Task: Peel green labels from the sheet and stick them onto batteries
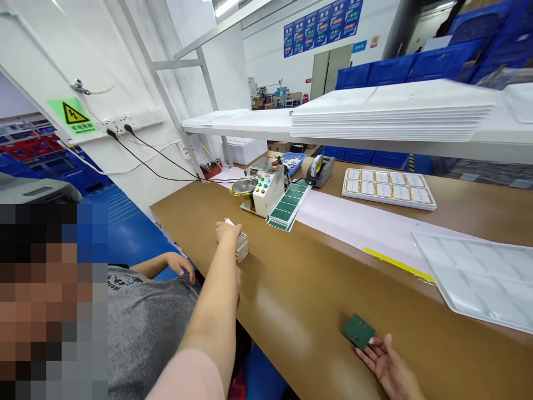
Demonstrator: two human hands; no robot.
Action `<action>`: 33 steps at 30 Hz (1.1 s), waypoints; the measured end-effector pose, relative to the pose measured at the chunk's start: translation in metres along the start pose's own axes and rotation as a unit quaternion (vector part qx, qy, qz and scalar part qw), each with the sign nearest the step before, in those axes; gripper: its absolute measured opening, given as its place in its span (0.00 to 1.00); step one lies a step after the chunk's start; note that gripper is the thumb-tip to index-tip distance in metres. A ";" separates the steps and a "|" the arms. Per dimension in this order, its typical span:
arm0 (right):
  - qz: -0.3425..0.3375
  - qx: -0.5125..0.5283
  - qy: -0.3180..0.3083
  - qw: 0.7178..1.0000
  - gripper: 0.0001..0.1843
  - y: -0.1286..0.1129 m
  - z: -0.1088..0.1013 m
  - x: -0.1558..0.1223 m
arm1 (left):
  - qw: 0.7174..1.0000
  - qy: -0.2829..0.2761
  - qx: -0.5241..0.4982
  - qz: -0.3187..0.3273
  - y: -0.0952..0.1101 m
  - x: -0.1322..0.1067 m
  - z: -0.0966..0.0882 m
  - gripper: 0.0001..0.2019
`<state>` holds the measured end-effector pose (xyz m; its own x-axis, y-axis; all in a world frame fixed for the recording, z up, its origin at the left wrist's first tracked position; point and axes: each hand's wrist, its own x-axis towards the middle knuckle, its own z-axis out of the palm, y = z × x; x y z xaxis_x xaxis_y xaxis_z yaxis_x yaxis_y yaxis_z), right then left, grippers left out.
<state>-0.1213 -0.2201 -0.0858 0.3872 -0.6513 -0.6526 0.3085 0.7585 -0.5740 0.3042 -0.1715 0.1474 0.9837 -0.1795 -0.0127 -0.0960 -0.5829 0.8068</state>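
Gold-edged card stack (242, 247) gripped by left hand (228, 234), green circuit board (358, 331) held at its edge by right hand (387, 364), both over brown workbench (300, 311), white trays (391, 119) shelved above, blue crates (387, 75) stacked beyond

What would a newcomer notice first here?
The stack of white trays on the shelf, upper right, grabs attention, with blue crates behind it. Mid-bench stands a small machine with coloured buttons. The left hand touches a gold-edged stack, and the right hand touches a green circuit board.
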 end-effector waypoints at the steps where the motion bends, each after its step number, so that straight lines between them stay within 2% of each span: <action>1: 0.001 -0.004 0.002 1.000 0.35 -0.001 0.002 0.000 | 1.000 -0.008 -0.016 0.004 -0.006 -0.008 -0.005 0.22; 4: 0.002 -0.028 0.016 0.999 0.33 -0.007 0.018 -0.004 | 0.992 -0.064 -0.091 0.052 -0.033 -0.050 -0.005 0.22; 6: -0.006 -0.042 0.019 0.999 0.31 -0.017 0.040 -0.013 | 0.969 -0.157 -0.167 0.089 -0.055 -0.088 0.010 0.25; 7: -0.015 -0.053 0.005 0.998 0.31 -0.024 0.054 -0.018 | 0.944 -0.225 -0.218 0.105 -0.066 -0.108 0.021 0.28; 10: -0.047 -0.139 -0.101 0.984 0.29 -0.044 0.101 -0.034 | 0.842 -0.414 -0.332 0.101 -0.097 -0.164 0.059 0.38; 11: -0.052 -0.178 -0.120 0.975 0.28 -0.049 0.116 -0.039 | 0.817 -0.456 -0.343 0.087 -0.107 -0.179 0.071 0.39; 13: -0.054 -0.242 -0.132 0.960 0.27 -0.055 0.137 -0.045 | 0.795 -0.502 -0.334 0.056 -0.123 -0.202 0.091 0.37; 15: -0.038 -0.279 -0.130 0.951 0.30 -0.055 0.147 -0.050 | 0.785 -0.521 -0.333 0.052 -0.134 -0.216 0.104 0.34; 17: -0.017 -0.293 -0.120 0.948 0.33 -0.051 0.147 -0.054 | 0.783 -0.521 -0.330 0.072 -0.139 -0.223 0.111 0.32; 20: -0.010 -0.309 -0.105 0.945 0.35 -0.043 0.141 -0.057 | 0.803 -0.505 -0.294 0.117 -0.138 -0.225 0.111 0.29; 24: -0.056 -0.353 -0.111 0.927 0.33 -0.038 0.135 -0.058 | 0.823 -0.496 -0.236 0.145 -0.133 -0.225 0.108 0.28; 29: -0.144 -0.383 -0.094 0.908 0.33 -0.034 0.138 -0.057 | 0.832 -0.498 -0.207 0.133 -0.131 -0.225 0.106 0.26; 33: -0.160 -0.405 -0.080 0.897 0.33 -0.033 0.142 -0.058 | 0.839 -0.498 -0.180 0.127 -0.128 -0.224 0.102 0.27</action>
<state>-0.0308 -0.2043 0.0414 0.5303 -0.7731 -0.3478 -0.2812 0.2266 -0.9325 0.0810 -0.1378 -0.0132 0.3061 -0.9392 -0.1556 -0.0548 -0.1806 0.9820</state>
